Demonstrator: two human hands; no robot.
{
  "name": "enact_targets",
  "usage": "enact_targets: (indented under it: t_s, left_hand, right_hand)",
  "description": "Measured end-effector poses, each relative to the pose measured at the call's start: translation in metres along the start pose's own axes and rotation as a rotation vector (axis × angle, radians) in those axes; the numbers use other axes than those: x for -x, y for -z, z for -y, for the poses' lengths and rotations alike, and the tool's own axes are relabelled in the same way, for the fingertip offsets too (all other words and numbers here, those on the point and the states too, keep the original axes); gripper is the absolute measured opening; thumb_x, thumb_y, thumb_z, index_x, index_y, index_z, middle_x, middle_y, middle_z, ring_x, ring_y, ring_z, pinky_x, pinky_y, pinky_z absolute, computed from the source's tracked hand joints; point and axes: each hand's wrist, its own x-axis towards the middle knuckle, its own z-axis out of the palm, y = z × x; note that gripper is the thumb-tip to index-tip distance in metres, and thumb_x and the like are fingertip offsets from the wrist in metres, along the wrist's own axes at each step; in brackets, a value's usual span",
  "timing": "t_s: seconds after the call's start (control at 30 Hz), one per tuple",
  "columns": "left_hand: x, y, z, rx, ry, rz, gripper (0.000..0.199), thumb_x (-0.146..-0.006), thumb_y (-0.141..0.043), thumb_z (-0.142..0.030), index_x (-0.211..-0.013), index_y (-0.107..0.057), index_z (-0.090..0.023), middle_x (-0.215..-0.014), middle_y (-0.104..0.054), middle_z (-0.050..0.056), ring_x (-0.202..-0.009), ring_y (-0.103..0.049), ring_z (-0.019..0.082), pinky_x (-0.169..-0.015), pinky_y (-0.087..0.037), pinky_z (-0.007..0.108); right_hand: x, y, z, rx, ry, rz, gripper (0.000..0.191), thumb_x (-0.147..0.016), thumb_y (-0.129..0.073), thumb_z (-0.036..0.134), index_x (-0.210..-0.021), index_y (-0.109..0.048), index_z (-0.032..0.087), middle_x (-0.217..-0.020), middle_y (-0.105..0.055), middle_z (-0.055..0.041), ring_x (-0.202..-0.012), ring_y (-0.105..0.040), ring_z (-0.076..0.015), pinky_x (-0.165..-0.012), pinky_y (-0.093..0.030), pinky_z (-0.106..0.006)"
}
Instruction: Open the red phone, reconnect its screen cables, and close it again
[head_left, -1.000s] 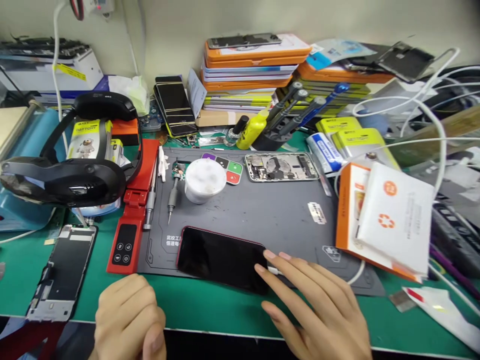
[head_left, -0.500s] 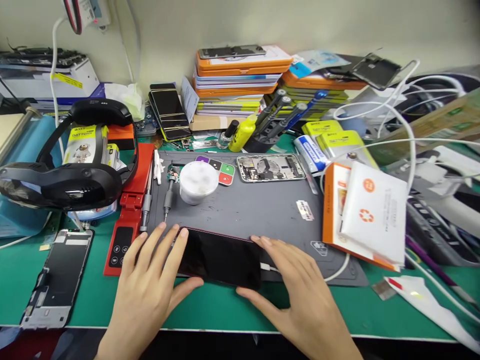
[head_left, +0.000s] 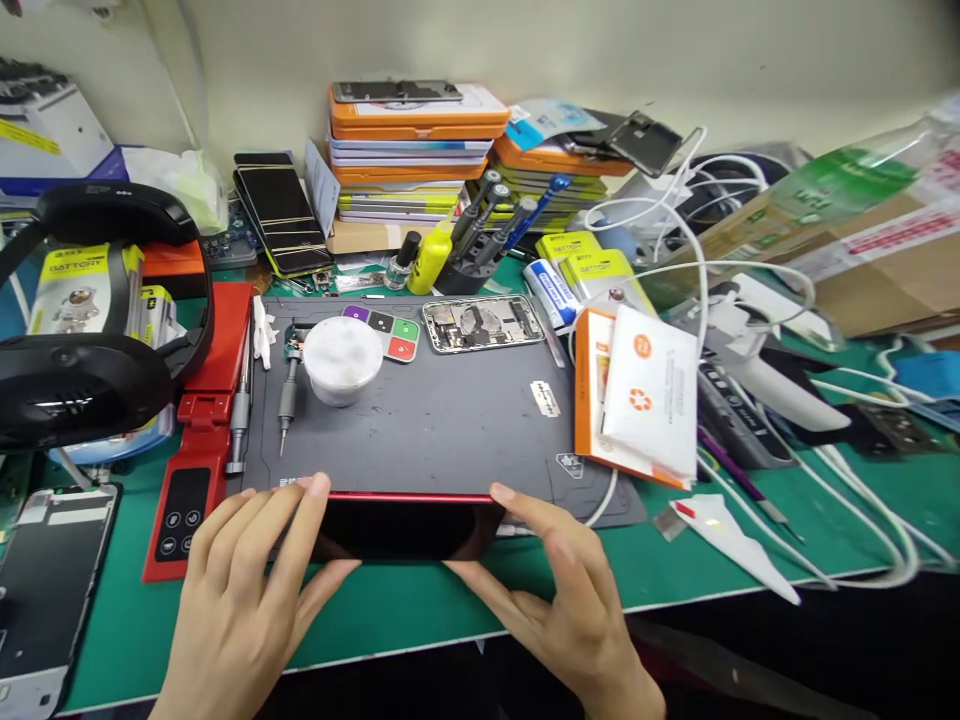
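Note:
A black-screened phone with a red edge (head_left: 409, 528) is tilted up at the front of the grey mat (head_left: 450, 420). My left hand (head_left: 251, 570) grips its left end, fingertips on the top edge and thumb below. Its right end is between the fingers and thumb of my right hand (head_left: 555, 590). A white cable plug shows beside my right fingers. Farther back on the mat are a round white tub (head_left: 343, 362), a screwdriver (head_left: 288, 395), an opened phone body (head_left: 484, 325) and a razor blade (head_left: 545, 399).
A black headset (head_left: 82, 385) and a red tool (head_left: 184, 510) stand at the left, above a detached screen (head_left: 52, 590). Stacked orange boxes (head_left: 416, 120) and a screwdriver holder (head_left: 476, 270) are behind. White packets (head_left: 651, 395) and cables lie right.
The phone has been tilted so its red edge faces up, with both hands closing round its ends. The camera view has shifted right.

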Motion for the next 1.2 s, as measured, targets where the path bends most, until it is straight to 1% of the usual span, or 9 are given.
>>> enact_targets:
  t_s: [0.13,0.37,0.43,0.6,0.7,0.83,0.97,1.1,1.2]
  left_hand:
    - [0.002,0.0,-0.002,0.007,0.006,-0.004,0.08,-0.093,-0.087,-0.025,-0.162,-0.051,-0.005,-0.127,-0.062,0.019,-0.122,-0.061,0.032,-0.121,-0.044,0.049]
    - [0.005,0.001,-0.006,0.023,0.011,-0.023,0.068,-0.092,-0.088,-0.023,-0.148,-0.057,-0.001,-0.126,-0.062,0.016,-0.125,-0.06,0.028,-0.123,-0.046,0.045]
    - [0.005,0.002,-0.006,0.036,0.019,-0.029,0.064,-0.091,-0.089,-0.021,-0.144,-0.058,-0.002,-0.127,-0.061,0.015,-0.126,-0.06,0.027,-0.123,-0.047,0.044]
    - [0.007,0.002,-0.007,0.077,0.033,-0.029,0.061,-0.091,-0.089,-0.02,-0.143,-0.058,-0.01,-0.13,-0.06,0.012,-0.13,-0.059,0.026,-0.124,-0.048,0.045]
    - [0.005,0.004,-0.008,0.079,0.04,-0.011,0.057,-0.093,-0.087,-0.018,-0.144,-0.062,-0.016,-0.131,-0.056,0.012,-0.129,-0.057,0.026,-0.123,-0.047,0.045]
    - [0.001,0.007,-0.009,0.076,0.038,0.022,0.054,-0.095,-0.084,-0.017,-0.145,-0.065,-0.021,-0.131,-0.051,0.012,-0.127,-0.056,0.026,-0.122,-0.046,0.045]
    - [0.001,0.006,-0.01,0.088,0.039,0.027,0.05,-0.097,-0.081,-0.017,-0.144,-0.065,-0.018,-0.13,-0.051,0.012,-0.126,-0.057,0.027,-0.12,-0.047,0.043]
    - [0.001,0.004,-0.009,0.102,0.058,0.016,0.05,-0.098,-0.079,-0.015,-0.145,-0.064,-0.018,-0.131,-0.052,0.014,-0.129,-0.058,0.029,-0.117,-0.048,0.044]
    - [0.0,0.003,-0.008,0.111,0.064,0.024,0.052,-0.099,-0.078,-0.016,-0.149,-0.062,-0.018,-0.132,-0.053,0.014,-0.131,-0.058,0.03,-0.118,-0.047,0.043]
  right_hand:
    - [0.003,-0.002,0.001,0.029,0.013,-0.006,0.117,-0.084,-0.087,-0.001,-0.176,-0.016,0.014,-0.136,-0.067,-0.0197,-0.123,-0.072,-0.0249,-0.096,-0.069,-0.04]
    - [0.028,-0.008,-0.005,-0.093,-0.101,-0.019,0.117,-0.091,-0.082,0.005,-0.176,-0.01,0.039,-0.139,-0.07,-0.0115,-0.11,-0.077,-0.0245,-0.084,-0.075,-0.043]
    - [0.036,-0.01,-0.006,-0.106,-0.1,-0.01,0.116,-0.09,-0.084,0.009,-0.176,-0.013,0.04,-0.141,-0.069,-0.0127,-0.109,-0.078,-0.0268,-0.083,-0.075,-0.045]
    - [0.038,-0.009,-0.007,-0.077,-0.062,-0.019,0.118,-0.086,-0.087,0.005,-0.176,-0.017,0.035,-0.15,-0.065,-0.0147,-0.11,-0.078,-0.0266,-0.084,-0.075,-0.043]
    - [0.026,-0.007,-0.005,0.007,0.015,-0.054,0.123,-0.079,-0.09,-0.002,-0.177,-0.02,0.023,-0.156,-0.06,-0.0186,-0.112,-0.077,-0.0248,-0.087,-0.074,-0.038]
    - [0.013,-0.005,-0.001,0.087,0.082,-0.045,0.127,-0.076,-0.092,-0.004,-0.176,-0.014,0.009,-0.162,-0.052,-0.0247,-0.116,-0.075,-0.0237,-0.094,-0.072,-0.034]
    - [0.01,-0.003,0.001,0.124,0.084,-0.036,0.127,-0.076,-0.093,-0.002,-0.176,-0.015,0.007,-0.148,-0.062,-0.0236,-0.114,-0.075,-0.0234,-0.095,-0.071,-0.033]
    - [0.008,-0.001,0.002,0.14,0.064,-0.011,0.121,-0.082,-0.092,0.004,-0.176,-0.017,0.009,-0.13,-0.069,-0.0182,-0.113,-0.075,-0.0241,-0.086,-0.073,-0.033]
    - [0.005,-0.002,0.002,0.105,0.063,-0.024,0.113,-0.086,-0.087,0.004,-0.175,-0.017,0.009,-0.129,-0.068,-0.0191,-0.115,-0.075,-0.0259,-0.08,-0.072,-0.035]
